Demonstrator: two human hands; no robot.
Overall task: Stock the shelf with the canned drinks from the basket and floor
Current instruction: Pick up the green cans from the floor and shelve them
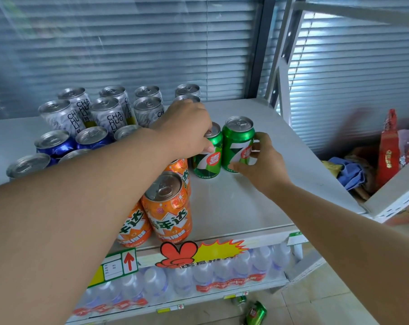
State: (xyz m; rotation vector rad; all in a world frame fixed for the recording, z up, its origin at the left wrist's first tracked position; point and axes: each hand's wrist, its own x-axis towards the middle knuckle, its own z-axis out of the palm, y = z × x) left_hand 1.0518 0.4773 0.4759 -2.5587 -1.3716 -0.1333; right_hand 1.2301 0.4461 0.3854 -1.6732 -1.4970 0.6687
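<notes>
Two green 7-Up cans stand side by side on the grey shelf. My left hand grips the left green can from above. Around the side of the right green can my right hand is closed. Orange cans stand in a row in front of them, partly hidden by my left forearm. Blue cans and white CHA HUO LI cans fill the shelf's left and back. One more green can lies on the floor below.
Packs of water bottles fill the shelf beneath. A metal upright stands at the shelf's right rear corner. To the right, a lower shelf holds a red gift bag and blue cloth. Window blinds lie behind.
</notes>
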